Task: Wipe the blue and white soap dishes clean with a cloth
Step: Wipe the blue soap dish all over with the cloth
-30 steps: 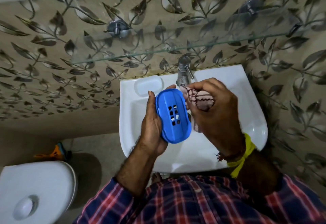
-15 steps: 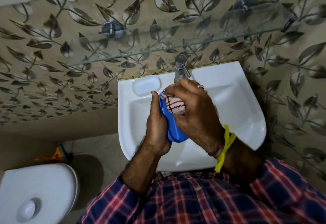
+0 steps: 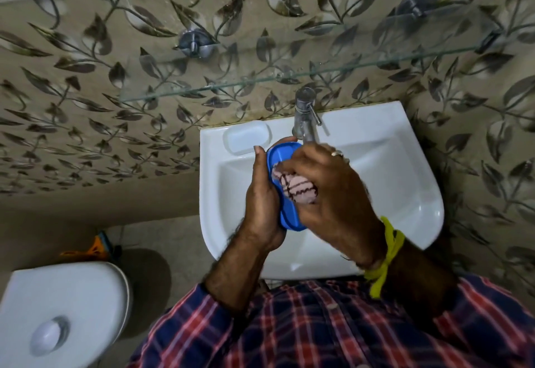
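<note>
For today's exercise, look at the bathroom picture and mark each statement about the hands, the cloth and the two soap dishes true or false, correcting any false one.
1. The left hand holds the blue soap dish over the sink. True.
2. The right hand is empty. False: it grips a pink patterned cloth and presses it against the blue dish.
3. The white soap dish rests on the sink's back ledge, left of the tap. True.
4. The white dish is being wiped. False: no hand touches it.
5. Bottles stand on the glass shelf. False: none is visible on it.
</note>
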